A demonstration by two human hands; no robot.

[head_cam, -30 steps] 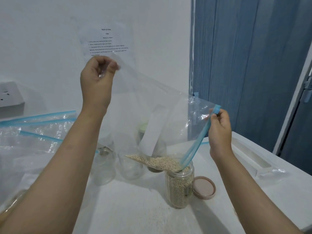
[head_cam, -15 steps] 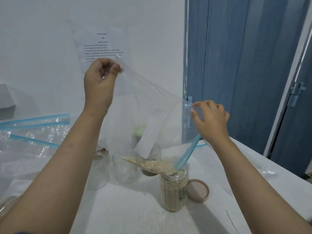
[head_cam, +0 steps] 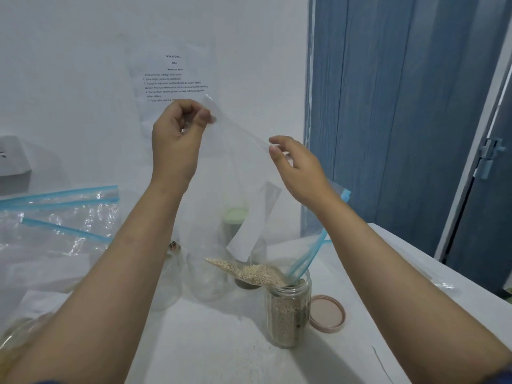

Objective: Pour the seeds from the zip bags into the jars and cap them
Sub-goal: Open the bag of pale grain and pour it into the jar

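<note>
Above the desk (head_cam: 221,342), the left hand (head_cam: 177,139) pinches the zip bag (head_cam: 241,189) corner at 11 o'clock. Right hand (head_cam: 296,167), fingers relaxed, touches its upper edge. Seeds (head_cam: 249,270) slide toward the jar (head_cam: 288,314).

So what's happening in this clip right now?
A person is emptying a clear zip bag of pale seeds into an open jar on the white table. The left hand pinches the bag's raised corner; the right hand is at the bag's upper edge, fingers loose. The jar is mostly full, and some seeds remain in the bag. Its lid lies beside it, not yet on.
</note>
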